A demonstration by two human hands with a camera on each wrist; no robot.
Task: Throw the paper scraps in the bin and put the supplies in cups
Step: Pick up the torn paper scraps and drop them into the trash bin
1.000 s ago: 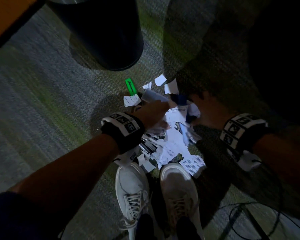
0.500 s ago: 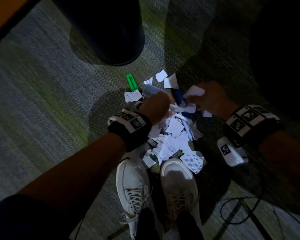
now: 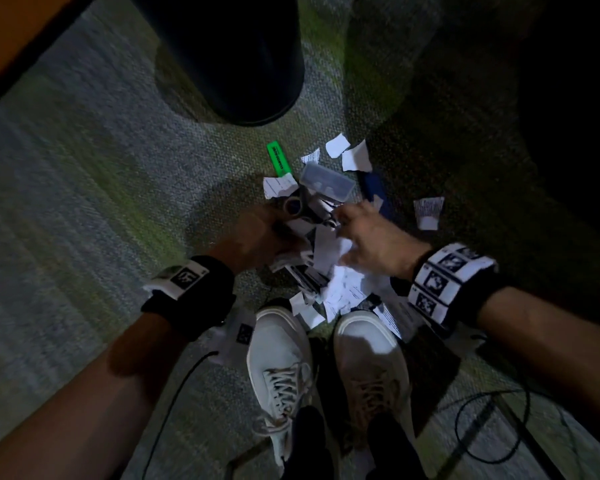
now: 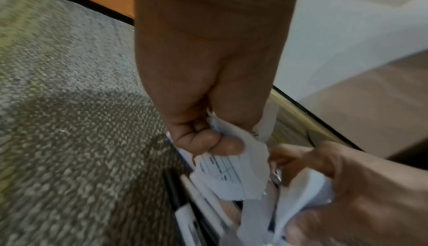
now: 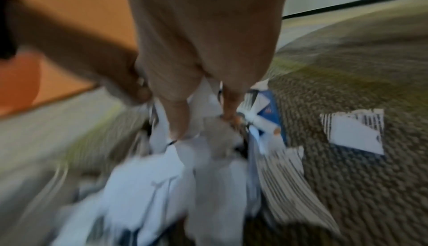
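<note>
Torn white paper scraps lie heaped on the carpet in front of my shoes. My left hand grips a wad of printed scraps, fingers curled tight round it. Over the heap's right side, my right hand pinches more scraps, though the right wrist view is blurred. Beyond the hands lie scissors, a clear plastic case, a green highlighter and a blue item. The dark bin stands further back. White pens lie under the paper.
Loose scraps lie past the case and one more to the right. My two white shoes stand just behind the heap. A black cable loops at lower right. An orange panel borders the carpet at far left.
Both hands have dropped back onto the heap nearer my shoes. The right hand, raised with a scrap before, is down on the paper. The scissors and clear case are uncovered.
</note>
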